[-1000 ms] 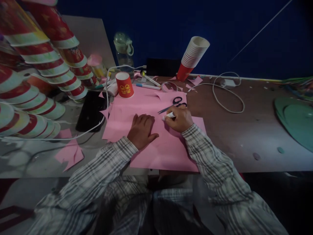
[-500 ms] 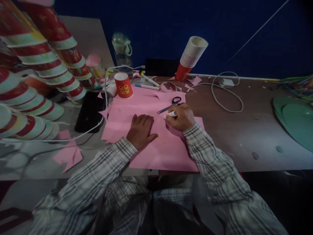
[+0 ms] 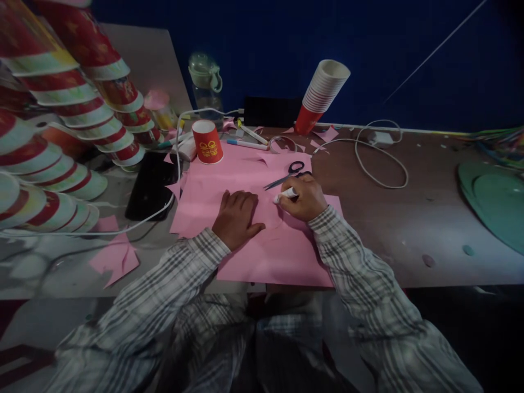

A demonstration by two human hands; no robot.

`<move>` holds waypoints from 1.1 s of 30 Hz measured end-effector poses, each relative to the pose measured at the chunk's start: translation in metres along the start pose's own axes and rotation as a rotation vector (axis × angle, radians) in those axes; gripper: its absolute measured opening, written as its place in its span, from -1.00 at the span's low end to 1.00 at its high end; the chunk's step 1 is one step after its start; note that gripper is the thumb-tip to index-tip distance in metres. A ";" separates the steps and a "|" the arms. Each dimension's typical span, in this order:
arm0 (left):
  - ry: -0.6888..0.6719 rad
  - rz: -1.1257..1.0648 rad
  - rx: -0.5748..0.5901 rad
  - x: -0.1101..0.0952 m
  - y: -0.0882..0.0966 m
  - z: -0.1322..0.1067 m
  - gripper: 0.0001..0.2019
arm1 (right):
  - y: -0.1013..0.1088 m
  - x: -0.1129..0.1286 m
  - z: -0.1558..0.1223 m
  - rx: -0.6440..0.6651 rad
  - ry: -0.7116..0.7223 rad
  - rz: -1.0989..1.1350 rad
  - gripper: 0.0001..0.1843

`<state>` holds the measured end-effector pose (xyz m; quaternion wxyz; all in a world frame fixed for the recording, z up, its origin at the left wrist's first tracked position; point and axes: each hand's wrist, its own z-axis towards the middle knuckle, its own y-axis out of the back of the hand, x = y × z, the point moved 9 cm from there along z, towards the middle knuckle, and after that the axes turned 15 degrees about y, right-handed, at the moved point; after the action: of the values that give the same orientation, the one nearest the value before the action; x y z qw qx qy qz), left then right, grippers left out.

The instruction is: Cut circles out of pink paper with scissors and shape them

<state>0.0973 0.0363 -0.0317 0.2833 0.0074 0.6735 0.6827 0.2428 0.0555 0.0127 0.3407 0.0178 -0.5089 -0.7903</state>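
Pink paper sheets [image 3: 262,262] lie overlapping on the table in front of me. My left hand [image 3: 236,215] rests flat on the paper with its fingers spread, holding nothing. In my right hand [image 3: 305,199] is a white marker [image 3: 287,194], its tip end down at the pink sheet. Faint curved lines show on the paper between and below my hands. A pair of scissors [image 3: 282,178] with black handles lies just beyond my right hand, one handle loop partly hidden by it. A red paper cup [image 3: 207,143] stands at the back left of the paper.
Tall stacks of red and white cups [image 3: 82,109] crowd the left. A black phone [image 3: 151,185] and a white cable [image 3: 179,164] lie beside the paper. Behind are a water bottle [image 3: 207,82], a roll of tape [image 3: 283,144] and stacked cups [image 3: 321,95]. Green discs [image 3: 499,202] sit far right.
My right hand has shifted very slightly with the marker, and the marker's tip end is a little lower on the paper. My left hand stays in place.
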 end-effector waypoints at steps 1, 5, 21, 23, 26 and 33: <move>-0.003 -0.003 0.001 0.000 0.000 0.000 -0.37 | 0.005 0.000 -0.001 -0.036 -0.010 0.049 -0.92; -0.025 -0.018 -0.001 -0.001 0.000 -0.001 -0.38 | 0.003 0.019 0.000 0.023 0.066 0.245 -0.94; -0.012 0.005 0.015 -0.002 0.001 -0.001 -0.39 | 0.000 0.016 -0.002 0.185 0.092 0.267 -0.95; 0.003 0.010 0.016 -0.002 0.001 -0.001 -0.38 | -0.014 0.022 -0.002 0.285 0.153 0.209 -0.95; 0.011 0.008 0.012 -0.002 0.001 0.000 -0.38 | -0.014 0.008 0.000 0.224 0.107 0.038 -0.95; 0.007 0.018 0.015 -0.001 -0.001 -0.001 -0.38 | 0.035 -0.031 -0.012 -0.254 -0.202 0.274 -0.90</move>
<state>0.0986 0.0352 -0.0318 0.2749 0.0132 0.6794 0.6802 0.2893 0.0543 0.0261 0.3918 -0.1741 -0.4344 -0.7921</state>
